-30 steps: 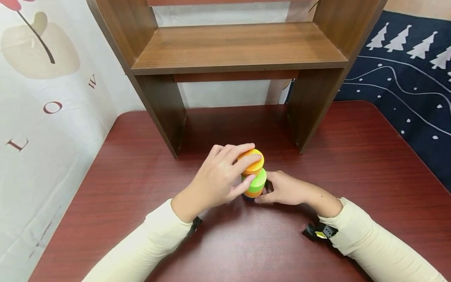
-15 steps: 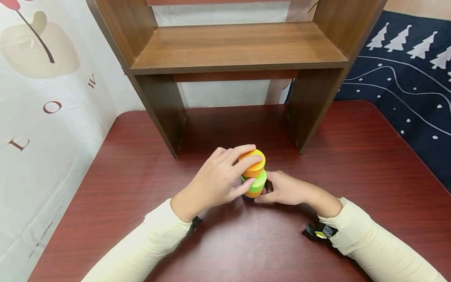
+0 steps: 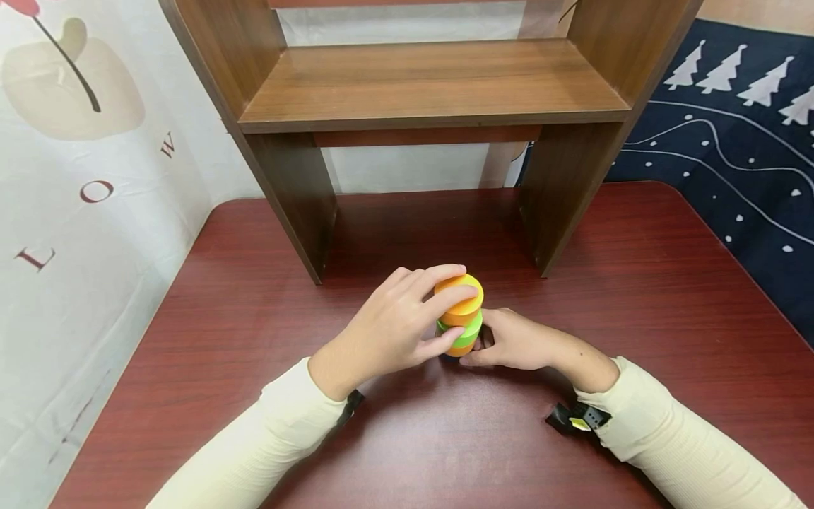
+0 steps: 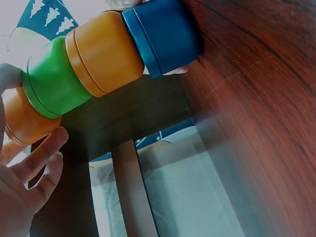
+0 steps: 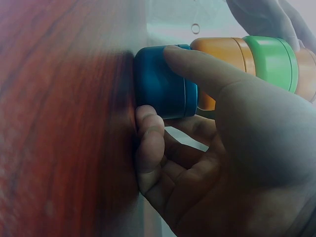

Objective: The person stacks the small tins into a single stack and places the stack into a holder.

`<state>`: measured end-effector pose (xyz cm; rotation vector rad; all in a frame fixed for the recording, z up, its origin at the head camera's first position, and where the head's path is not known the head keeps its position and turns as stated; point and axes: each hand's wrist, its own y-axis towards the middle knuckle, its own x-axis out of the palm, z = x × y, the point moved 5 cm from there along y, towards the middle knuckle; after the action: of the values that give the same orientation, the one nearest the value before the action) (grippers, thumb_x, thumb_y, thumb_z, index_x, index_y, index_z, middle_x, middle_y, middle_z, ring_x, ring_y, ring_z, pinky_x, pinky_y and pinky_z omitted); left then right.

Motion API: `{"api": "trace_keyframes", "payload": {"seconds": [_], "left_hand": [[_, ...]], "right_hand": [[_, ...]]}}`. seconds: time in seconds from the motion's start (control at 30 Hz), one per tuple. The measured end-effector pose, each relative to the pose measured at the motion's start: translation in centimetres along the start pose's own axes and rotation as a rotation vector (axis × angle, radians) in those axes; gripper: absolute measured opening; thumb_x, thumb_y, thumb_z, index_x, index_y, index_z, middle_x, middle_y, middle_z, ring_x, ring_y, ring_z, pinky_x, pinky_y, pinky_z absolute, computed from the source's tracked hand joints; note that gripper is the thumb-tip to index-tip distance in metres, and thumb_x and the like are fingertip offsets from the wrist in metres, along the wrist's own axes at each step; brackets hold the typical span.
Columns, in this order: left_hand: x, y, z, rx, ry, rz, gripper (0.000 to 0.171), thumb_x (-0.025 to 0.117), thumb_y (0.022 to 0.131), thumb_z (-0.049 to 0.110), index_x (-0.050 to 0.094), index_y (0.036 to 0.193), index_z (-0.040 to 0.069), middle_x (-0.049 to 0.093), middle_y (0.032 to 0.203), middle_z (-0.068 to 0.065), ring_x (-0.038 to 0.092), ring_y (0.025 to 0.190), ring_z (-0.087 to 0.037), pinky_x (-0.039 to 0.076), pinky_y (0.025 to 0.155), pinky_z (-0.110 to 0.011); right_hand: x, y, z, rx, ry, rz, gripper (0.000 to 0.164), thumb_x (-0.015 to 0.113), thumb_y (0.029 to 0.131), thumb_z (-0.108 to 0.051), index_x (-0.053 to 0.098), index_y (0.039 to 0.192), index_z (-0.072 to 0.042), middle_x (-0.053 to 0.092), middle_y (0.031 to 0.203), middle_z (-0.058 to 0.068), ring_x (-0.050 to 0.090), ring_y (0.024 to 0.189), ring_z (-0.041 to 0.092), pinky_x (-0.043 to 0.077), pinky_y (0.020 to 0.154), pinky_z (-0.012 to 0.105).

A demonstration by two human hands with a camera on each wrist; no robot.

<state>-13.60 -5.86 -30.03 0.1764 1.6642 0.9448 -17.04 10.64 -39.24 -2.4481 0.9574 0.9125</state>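
The left hand [image 3: 396, 322] has shifted the top orange jar [image 3: 462, 307] rightward, more squarely over the green jar [image 3: 471, 331].

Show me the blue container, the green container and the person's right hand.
Blue container [image 4: 167, 35], left wrist view: its side.
Green container [image 4: 60, 78], left wrist view: its side.
Right hand [image 3: 518, 340], head view: back of the hand.

a reddish desk [image 3: 210, 332], a wooden shelf unit [image 3: 432, 81] and tree-printed cloth [image 3: 718, 141] suggest a home.
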Motion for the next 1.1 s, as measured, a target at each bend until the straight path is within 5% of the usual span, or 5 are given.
{"api": "trace_keyframes", "payload": {"seconds": [1.1], "left_hand": [[0.01,-0.04,0.3,0.038,-0.014,0.015,0.048,0.074,0.083,0.025,0.062,0.129,0.015,0.062,0.13,-0.008,0.066,0.104,-0.015,0.049,0.071,-0.029]], "right_hand": [[0.01,-0.03,0.18,0.009,0.016,-0.01,0.028,0.08,0.084,-0.028,0.06,0.101,-0.018,0.059,0.07,-0.009,0.056,0.06,0.007,0.049,0.059,0.024]]}}
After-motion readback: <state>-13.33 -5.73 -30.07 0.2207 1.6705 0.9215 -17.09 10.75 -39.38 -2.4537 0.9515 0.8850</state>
